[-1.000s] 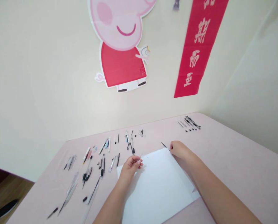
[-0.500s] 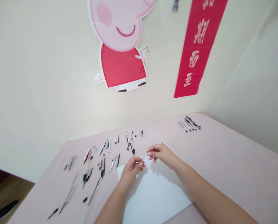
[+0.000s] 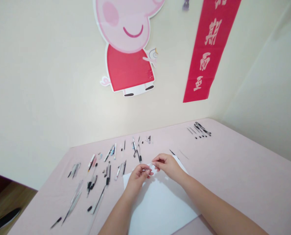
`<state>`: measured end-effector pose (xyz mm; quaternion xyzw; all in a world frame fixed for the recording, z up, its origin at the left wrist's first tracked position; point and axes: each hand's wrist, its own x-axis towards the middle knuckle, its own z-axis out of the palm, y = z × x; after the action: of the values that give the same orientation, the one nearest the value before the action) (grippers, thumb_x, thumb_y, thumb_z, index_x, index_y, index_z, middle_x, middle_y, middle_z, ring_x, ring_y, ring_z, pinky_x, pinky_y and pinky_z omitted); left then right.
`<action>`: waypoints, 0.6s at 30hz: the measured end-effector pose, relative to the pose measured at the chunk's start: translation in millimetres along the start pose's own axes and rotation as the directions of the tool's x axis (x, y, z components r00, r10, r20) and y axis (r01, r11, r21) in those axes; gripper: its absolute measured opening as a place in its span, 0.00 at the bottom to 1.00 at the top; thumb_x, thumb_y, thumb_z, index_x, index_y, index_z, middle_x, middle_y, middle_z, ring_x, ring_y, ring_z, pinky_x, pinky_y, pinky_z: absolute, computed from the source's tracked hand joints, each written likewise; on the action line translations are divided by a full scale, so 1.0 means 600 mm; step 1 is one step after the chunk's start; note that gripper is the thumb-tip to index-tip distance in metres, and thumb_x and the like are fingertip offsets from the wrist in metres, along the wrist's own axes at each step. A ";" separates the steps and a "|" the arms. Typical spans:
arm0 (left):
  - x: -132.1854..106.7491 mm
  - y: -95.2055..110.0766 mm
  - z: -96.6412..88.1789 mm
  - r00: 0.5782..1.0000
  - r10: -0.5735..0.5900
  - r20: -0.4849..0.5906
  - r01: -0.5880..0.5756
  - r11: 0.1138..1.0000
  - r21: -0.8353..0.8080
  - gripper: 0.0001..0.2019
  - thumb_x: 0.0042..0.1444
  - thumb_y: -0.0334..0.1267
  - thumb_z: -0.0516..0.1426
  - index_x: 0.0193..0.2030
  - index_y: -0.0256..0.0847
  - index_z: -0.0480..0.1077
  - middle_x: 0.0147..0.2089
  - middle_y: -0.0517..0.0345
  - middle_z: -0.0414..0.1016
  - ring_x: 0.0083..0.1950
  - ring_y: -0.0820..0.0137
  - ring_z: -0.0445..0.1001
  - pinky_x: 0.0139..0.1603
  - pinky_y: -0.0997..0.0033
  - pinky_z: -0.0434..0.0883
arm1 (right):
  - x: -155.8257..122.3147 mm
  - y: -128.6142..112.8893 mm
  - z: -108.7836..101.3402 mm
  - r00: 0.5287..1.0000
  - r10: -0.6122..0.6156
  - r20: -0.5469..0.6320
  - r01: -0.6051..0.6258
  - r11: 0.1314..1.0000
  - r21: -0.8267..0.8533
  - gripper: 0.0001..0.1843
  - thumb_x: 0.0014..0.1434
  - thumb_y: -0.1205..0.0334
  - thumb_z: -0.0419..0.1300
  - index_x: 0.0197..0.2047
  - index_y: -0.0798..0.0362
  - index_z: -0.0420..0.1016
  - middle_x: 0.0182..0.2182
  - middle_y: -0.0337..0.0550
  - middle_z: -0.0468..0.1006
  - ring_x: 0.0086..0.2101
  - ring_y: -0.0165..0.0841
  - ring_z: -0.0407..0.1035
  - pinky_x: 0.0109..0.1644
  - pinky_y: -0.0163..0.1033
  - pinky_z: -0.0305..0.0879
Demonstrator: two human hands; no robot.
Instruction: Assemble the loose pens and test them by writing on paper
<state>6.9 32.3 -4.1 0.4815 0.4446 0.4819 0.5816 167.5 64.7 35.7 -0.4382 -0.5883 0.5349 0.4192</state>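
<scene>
1. My left hand (image 3: 137,177) and right hand (image 3: 168,165) are pinching a small clear piece (image 3: 151,165) above the white sheet (image 3: 160,205).
2. I'm judging this partway: dismantled pen parts (image 3: 107,180) are lying left of my hands, black pens (image 3: 201,128) beyond the right.

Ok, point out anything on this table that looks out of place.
No spill shows. The pen parts on the left lie loose at mixed angles, which looks untidy beside the pens grouped at the far right.
</scene>
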 end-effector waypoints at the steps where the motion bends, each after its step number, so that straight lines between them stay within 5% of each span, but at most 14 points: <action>1: -0.001 0.000 0.000 1.000 0.002 0.001 -0.002 1.000 0.000 0.10 0.47 0.42 0.59 0.34 0.39 0.67 0.32 0.58 0.73 0.36 0.69 0.73 0.36 0.71 0.66 | -0.001 -0.001 0.000 1.000 -0.027 0.002 0.027 0.999 -0.025 0.07 0.44 0.61 0.61 0.26 0.57 0.74 0.22 0.39 0.71 0.20 0.26 0.65 0.25 0.33 0.64; 6: -0.004 0.006 0.003 0.999 -0.021 -0.035 0.020 1.000 -0.024 0.10 0.47 0.41 0.59 0.34 0.40 0.67 0.33 0.58 0.72 0.36 0.70 0.72 0.37 0.72 0.66 | -0.003 -0.004 -0.002 0.990 -0.136 0.045 0.141 0.982 -0.124 0.07 0.48 0.63 0.58 0.28 0.56 0.76 0.27 0.42 0.71 0.21 0.25 0.65 0.26 0.33 0.64; 18: -0.002 0.005 0.001 0.999 -0.011 -0.031 0.010 0.999 -0.035 0.11 0.46 0.42 0.60 0.34 0.40 0.68 0.33 0.57 0.73 0.37 0.69 0.71 0.40 0.70 0.64 | -0.008 -0.009 -0.005 0.979 -0.180 0.099 0.195 0.966 -0.170 0.10 0.50 0.68 0.54 0.32 0.53 0.77 0.32 0.44 0.72 0.26 0.27 0.68 0.33 0.36 0.68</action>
<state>6.9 31.4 -1.3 0.4614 0.4478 0.4939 0.5854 171.1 60.6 41.3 -0.3939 -0.6896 0.4558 0.4020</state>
